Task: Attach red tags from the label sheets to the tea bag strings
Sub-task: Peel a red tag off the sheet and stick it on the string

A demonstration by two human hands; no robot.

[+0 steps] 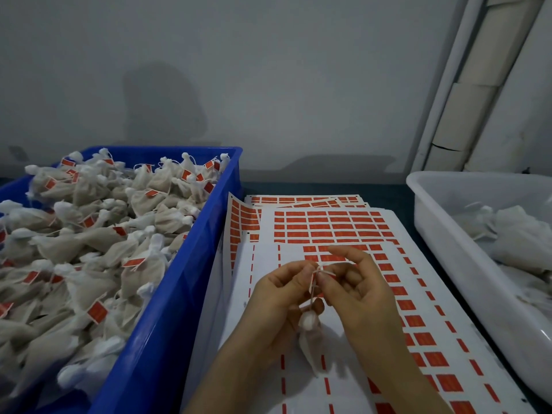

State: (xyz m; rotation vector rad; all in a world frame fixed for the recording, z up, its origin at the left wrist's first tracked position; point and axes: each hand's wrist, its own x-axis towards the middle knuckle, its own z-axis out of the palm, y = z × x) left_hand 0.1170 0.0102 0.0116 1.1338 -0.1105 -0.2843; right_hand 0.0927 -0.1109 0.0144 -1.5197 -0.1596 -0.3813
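A white tea bag point(310, 345) hangs below my hands over the label sheets point(328, 225). My left hand point(277, 297) pinches its string point(324, 270) near the top, with a red tag point(313, 279) showing edge-on between the fingertips. My right hand point(358, 291) pinches the same string and tag from the right, fingers curled. The sheets carry rows of red tags, and the nearest sheet has many empty spots.
A blue crate point(167, 309) on the left is heaped with tagged tea bags. A white tub point(448, 249) on the right holds untagged bags. A grey wall stands behind, and a white pipe casing runs up at the far right.
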